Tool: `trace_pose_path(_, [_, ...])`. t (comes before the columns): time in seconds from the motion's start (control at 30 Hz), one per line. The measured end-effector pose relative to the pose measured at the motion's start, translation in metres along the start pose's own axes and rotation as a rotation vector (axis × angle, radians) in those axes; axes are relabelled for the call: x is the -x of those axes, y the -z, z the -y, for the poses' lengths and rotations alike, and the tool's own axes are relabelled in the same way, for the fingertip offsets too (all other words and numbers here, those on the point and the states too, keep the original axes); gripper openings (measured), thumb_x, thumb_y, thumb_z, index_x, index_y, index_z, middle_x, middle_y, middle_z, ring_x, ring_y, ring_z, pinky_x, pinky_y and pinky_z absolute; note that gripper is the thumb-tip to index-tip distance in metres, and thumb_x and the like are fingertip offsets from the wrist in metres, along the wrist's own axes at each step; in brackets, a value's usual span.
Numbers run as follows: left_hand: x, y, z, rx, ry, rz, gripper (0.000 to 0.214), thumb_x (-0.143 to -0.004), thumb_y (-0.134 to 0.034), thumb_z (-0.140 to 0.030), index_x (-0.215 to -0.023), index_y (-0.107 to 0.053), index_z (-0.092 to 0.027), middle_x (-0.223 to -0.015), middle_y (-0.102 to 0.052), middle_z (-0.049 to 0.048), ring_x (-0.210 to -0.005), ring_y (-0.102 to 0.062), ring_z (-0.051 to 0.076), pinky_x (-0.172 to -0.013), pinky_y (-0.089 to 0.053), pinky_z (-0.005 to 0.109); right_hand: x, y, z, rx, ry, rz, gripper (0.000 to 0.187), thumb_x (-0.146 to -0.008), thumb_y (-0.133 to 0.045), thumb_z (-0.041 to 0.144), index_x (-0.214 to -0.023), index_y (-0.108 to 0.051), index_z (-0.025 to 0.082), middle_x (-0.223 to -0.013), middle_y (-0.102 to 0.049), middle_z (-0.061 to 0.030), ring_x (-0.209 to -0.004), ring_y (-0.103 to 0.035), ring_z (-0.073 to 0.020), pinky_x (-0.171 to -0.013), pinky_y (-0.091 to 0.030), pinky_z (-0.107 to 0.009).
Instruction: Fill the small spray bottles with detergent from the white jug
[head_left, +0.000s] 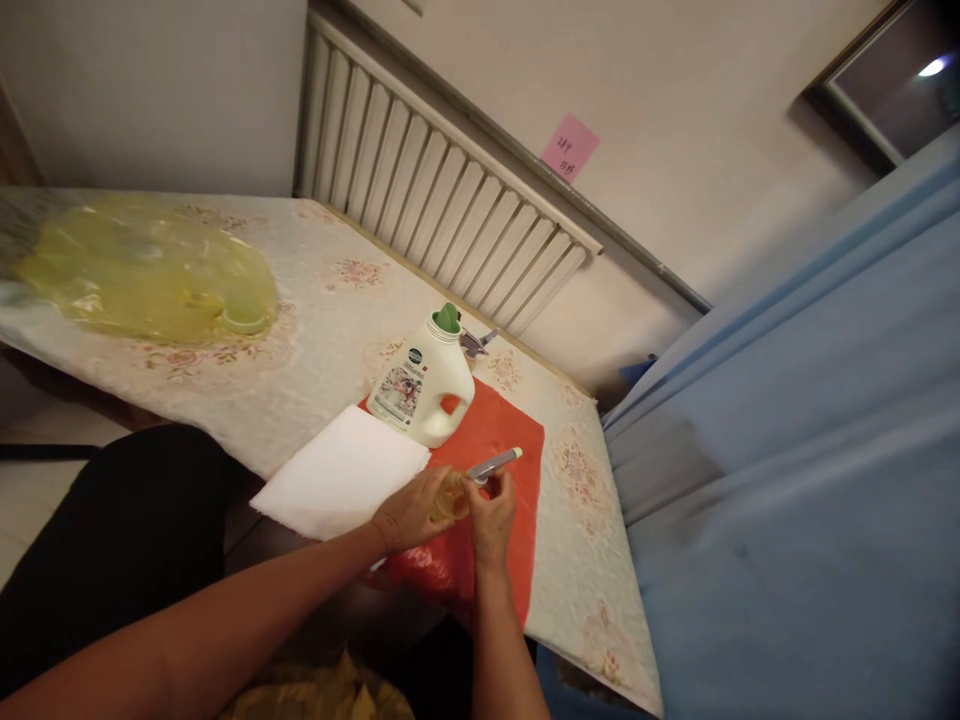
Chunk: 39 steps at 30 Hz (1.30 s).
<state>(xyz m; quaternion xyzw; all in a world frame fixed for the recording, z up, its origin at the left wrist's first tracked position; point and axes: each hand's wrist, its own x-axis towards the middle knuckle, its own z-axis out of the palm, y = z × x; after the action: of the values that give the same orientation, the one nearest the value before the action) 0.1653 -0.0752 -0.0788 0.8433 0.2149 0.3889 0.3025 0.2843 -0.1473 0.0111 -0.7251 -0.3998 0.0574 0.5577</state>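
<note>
as my left hand (411, 512) curls around the near side of a small amber container (449, 498), fingers closed and holding it, my right hand (492, 518) meets it opposite, thumb and fingers drawn narrow on a slim grey stick (495, 465) with a pale tip. item: the container, over the red sheet (517, 435) near my edge of the table; probably held between both hands so the left steadies it while the right is free for finer handling. item: the red sheet, spread on the flowered tablecloth (585, 510), likely to spare the cloth. item: one white sheet (341, 475), to the left, overlapping the red, perhaps laid there for easy reach. item: one pale jug (429, 395), a green piece (448, 317) in its mouth, upright on the far part of the red sheet, handle to the right, presumably stood back to leave my hands room. item: one yellow plastic bag (150, 275), far left, well apart. hard to make out: the bag's contents; the dark object (476, 343) partly behind the jug; the label's small print. hidden: much of the container, behind my fingers; whether my right pinch also takes its rim, i cannot tell. cut off: both forearms, by the picture's edges; the blue curtain (787, 440), at the right.
</note>
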Motion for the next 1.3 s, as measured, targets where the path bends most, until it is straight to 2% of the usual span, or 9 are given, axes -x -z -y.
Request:
trace_pose_path(0.17, [0.001,-0.003,0.002,-0.025,0.021,-0.001,0.071,-0.083,-0.068,-0.041,-0.143,-0.036,-0.020,-0.137,-0.058,0.0168,-0.129,-0.057,0.033,-0.110,-0.047,0.052,0.004,-0.003,0.002,0.028,0.009,-0.030,0.031,-0.067,-0.077,0.038,-0.086,-0.059,0.021,-0.081,-0.068,-0.0015,-0.072,-0.060,-0.0183,-0.070,-0.049,-0.029])
trace_pose_path(0.3, [0.001,-0.002,0.001,-0.029,-0.001,-0.026,0.070,-0.083,-0.068,-0.039,-0.142,-0.038,-0.015,-0.134,-0.060,0.0181,-0.126,-0.059,0.033,-0.108,-0.049,0.050,0.005,0.004,0.002,-0.032,0.046,0.078,0.032,-0.074,-0.074,0.038,-0.099,-0.064,0.019,-0.095,-0.071,-0.0060,-0.083,-0.065,-0.0206,-0.079,-0.051,-0.032])
trace_pose_path(0.47, [0.001,0.000,-0.002,-0.021,0.004,-0.014,0.071,-0.084,-0.067,-0.040,-0.144,-0.034,-0.021,-0.135,-0.059,0.0154,-0.126,-0.059,0.031,-0.108,-0.049,0.050,0.003,0.014,0.000,-0.058,0.096,0.173,0.026,-0.085,-0.061,0.035,-0.103,-0.070,0.019,-0.100,-0.072,-0.0070,-0.092,-0.066,-0.0218,-0.083,-0.051,-0.033])
trace_pose_path(0.67, [0.000,0.002,-0.003,-0.010,-0.002,-0.011,0.068,-0.085,-0.066,-0.040,-0.143,-0.040,-0.015,-0.135,-0.060,0.0180,-0.124,-0.060,0.033,-0.108,-0.049,0.046,0.002,0.009,0.002,-0.029,0.014,0.094,0.024,-0.074,-0.071,0.037,-0.088,-0.065,0.019,-0.084,-0.070,-0.0025,-0.076,-0.064,-0.0194,-0.075,-0.051,-0.031])
trace_pose_path(0.8, [-0.001,0.002,-0.002,-0.004,-0.011,0.001,0.068,-0.085,-0.066,-0.042,-0.143,-0.038,-0.019,-0.132,-0.061,0.0153,-0.123,-0.061,0.031,-0.106,-0.051,0.047,0.004,0.003,0.006,0.021,-0.026,-0.004,0.031,-0.068,-0.078,0.038,-0.087,-0.061,0.020,-0.083,-0.069,-0.0021,-0.075,-0.063,-0.0198,-0.073,-0.050,-0.031])
trace_pose_path(0.9, [0.000,0.000,-0.001,-0.006,-0.011,-0.011,0.069,-0.085,-0.066,-0.040,-0.144,-0.035,-0.021,-0.133,-0.060,0.0145,-0.124,-0.060,0.030,-0.107,-0.050,0.048,0.006,0.005,0.007,-0.007,-0.007,0.040,0.033,-0.070,-0.077,0.038,-0.094,-0.064,0.019,-0.091,-0.071,-0.0046,-0.081,-0.064,-0.0208,-0.077,-0.051,-0.032])
trace_pose_path(1.07, [0.002,-0.002,0.000,-0.014,-0.007,-0.025,0.072,-0.083,-0.068,-0.040,-0.144,-0.035,-0.021,-0.136,-0.059,0.0158,-0.127,-0.058,0.032,-0.109,-0.049,0.049,0.006,0.013,0.003,-0.060,0.070,0.167,0.026,-0.083,-0.063,0.035,-0.103,-0.069,0.020,-0.103,-0.072,-0.0065,-0.094,-0.066,-0.0220,-0.085,-0.051,-0.033])
trace_pose_path(1.2, [0.001,-0.001,-0.001,-0.017,0.003,-0.008,0.072,-0.084,-0.068,-0.041,-0.145,-0.034,-0.020,-0.137,-0.058,0.0167,-0.127,-0.058,0.032,-0.108,-0.048,0.050,0.003,0.009,0.003,-0.039,0.029,0.125,0.019,-0.078,-0.066,0.035,-0.089,-0.066,0.020,-0.088,-0.069,-0.0035,-0.082,-0.064,-0.0204,-0.078,-0.051,-0.032])
trace_pose_path(1.3, [0.000,0.001,-0.002,-0.014,0.015,0.027,0.068,-0.085,-0.067,-0.040,-0.142,-0.038,-0.017,-0.135,-0.059,0.0181,-0.124,-0.059,0.033,-0.107,-0.049,0.048,0.003,0.004,0.005,0.007,-0.018,0.040,0.022,-0.070,-0.072,0.036,-0.081,-0.061,0.021,-0.078,-0.066,-0.0005,-0.072,-0.060,-0.0187,-0.071,-0.049,-0.030])
